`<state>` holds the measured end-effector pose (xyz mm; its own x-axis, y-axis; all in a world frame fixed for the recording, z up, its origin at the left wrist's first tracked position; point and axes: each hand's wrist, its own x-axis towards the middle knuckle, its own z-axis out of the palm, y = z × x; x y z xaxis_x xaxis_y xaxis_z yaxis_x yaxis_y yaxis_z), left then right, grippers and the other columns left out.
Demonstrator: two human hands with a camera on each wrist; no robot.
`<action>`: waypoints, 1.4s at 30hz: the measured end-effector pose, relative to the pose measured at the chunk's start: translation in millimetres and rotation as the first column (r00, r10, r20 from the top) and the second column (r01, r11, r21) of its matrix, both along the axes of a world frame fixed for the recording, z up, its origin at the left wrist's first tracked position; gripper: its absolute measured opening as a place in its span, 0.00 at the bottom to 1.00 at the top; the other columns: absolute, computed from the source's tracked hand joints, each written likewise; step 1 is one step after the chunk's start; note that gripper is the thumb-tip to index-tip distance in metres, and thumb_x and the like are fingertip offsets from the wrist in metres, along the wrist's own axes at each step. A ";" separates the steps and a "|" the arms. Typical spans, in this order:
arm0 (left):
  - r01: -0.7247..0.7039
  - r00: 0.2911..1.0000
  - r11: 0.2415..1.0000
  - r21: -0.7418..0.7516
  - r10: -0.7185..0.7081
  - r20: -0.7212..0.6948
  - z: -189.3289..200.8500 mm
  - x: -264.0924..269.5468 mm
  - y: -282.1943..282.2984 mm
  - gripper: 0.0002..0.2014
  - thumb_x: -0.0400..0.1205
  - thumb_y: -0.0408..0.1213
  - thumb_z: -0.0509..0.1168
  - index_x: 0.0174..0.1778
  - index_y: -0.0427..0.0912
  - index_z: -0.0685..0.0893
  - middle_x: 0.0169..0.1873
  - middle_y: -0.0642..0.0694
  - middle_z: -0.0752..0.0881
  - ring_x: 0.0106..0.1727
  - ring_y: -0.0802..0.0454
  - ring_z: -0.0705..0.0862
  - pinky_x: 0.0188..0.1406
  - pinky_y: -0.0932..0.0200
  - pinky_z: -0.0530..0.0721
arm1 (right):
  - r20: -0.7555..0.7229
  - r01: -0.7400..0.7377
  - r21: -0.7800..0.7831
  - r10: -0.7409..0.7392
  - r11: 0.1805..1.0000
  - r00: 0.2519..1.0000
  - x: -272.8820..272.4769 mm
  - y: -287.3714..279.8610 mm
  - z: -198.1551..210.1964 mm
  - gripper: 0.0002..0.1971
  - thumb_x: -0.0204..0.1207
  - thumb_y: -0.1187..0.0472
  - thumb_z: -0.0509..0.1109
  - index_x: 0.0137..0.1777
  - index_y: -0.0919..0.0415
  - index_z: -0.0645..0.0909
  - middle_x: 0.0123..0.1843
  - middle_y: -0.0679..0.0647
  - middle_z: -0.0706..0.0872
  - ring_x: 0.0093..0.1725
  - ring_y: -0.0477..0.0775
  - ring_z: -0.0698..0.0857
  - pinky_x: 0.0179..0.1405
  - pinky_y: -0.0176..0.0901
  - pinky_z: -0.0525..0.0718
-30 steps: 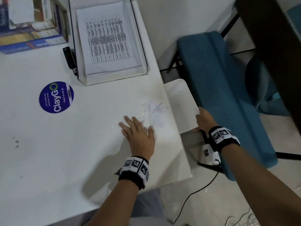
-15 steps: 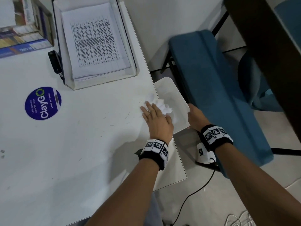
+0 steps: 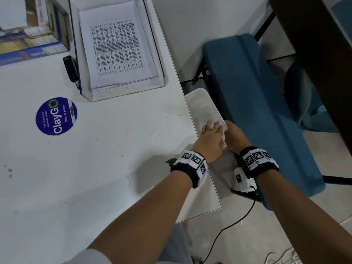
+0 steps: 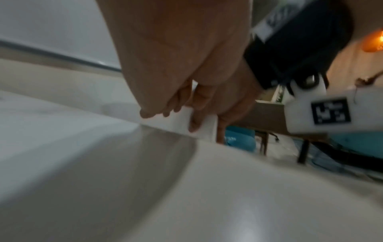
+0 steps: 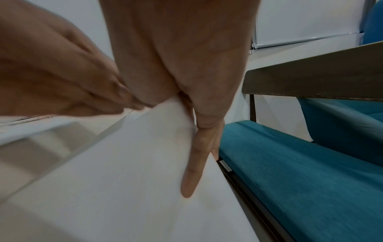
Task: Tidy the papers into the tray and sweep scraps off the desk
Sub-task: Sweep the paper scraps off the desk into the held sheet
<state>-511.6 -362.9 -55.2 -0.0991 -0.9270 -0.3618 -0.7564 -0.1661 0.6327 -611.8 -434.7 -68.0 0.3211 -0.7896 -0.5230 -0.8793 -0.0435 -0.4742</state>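
The clear tray [image 3: 122, 93] at the back of the white desk [image 3: 95, 168] holds a stack of printed papers [image 3: 116, 48]. A white sheet [image 3: 202, 109] juts out level with the desk's right edge, and my right hand [image 3: 235, 135] grips its near end. In the right wrist view the sheet [image 5: 124, 163] runs between thumb and fingers [image 5: 196, 155]. My left hand [image 3: 209, 138] lies flat past the desk edge on that sheet, fingers [image 4: 192, 106] straight. The torn scraps are hidden under it. A few tiny specks [image 3: 156, 132] lie on the desk.
A black stapler [image 3: 70, 69] lies left of the tray and cardboard boxes [image 3: 32, 35] stand at the back left. A round blue ClayGo sticker [image 3: 56, 116] is on the desk. A blue padded bench [image 3: 257, 111] runs beside the desk, with a black cable [image 3: 228, 227] on the floor.
My left hand has swept rightward across the desk, pushing the white scraps over the edge onto the sheet. My right hand kept hold of the sheet at the edge.
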 end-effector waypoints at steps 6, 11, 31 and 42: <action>-0.695 0.719 0.650 -0.307 0.632 -0.291 21.8 91.3 51.1 0.18 0.81 0.28 0.52 0.63 0.36 0.80 0.50 0.40 0.90 0.54 0.42 0.86 0.60 0.53 0.79 | -0.036 0.039 0.039 -0.038 0.998 0.999 -2.4 3.2 4.9 0.22 0.79 0.73 0.50 0.73 0.65 0.67 0.66 0.70 0.77 0.55 0.65 0.79 0.29 0.35 0.69; -0.558 0.752 0.783 -0.274 0.617 0.231 7.8 126.0 76.0 0.25 0.85 0.42 0.53 0.78 0.39 0.65 0.81 0.41 0.65 0.82 0.41 0.60 0.76 0.42 0.66 | -0.066 0.013 0.046 -0.010 0.999 0.998 -4.0 2.0 9.7 0.23 0.73 0.78 0.61 0.69 0.70 0.69 0.60 0.68 0.80 0.53 0.63 0.80 0.40 0.38 0.74; -0.179 0.977 0.967 -0.183 0.197 0.086 17.4 44.6 47.5 0.28 0.85 0.45 0.43 0.76 0.35 0.70 0.79 0.41 0.70 0.82 0.43 0.62 0.84 0.41 0.53 | -0.086 -0.032 0.004 0.032 0.999 0.996 -6.6 -5.2 12.6 0.22 0.73 0.80 0.57 0.69 0.73 0.70 0.62 0.73 0.79 0.56 0.70 0.79 0.43 0.45 0.71; -0.873 0.374 0.460 -0.164 0.846 0.380 8.7 176.9 250.8 0.30 0.86 0.47 0.52 0.83 0.39 0.53 0.85 0.40 0.51 0.85 0.42 0.51 0.80 0.38 0.57 | -0.117 -0.014 0.037 0.018 0.999 0.993 1.8 -2.0 17.0 0.19 0.77 0.78 0.54 0.68 0.75 0.69 0.65 0.77 0.77 0.61 0.75 0.78 0.35 0.41 0.71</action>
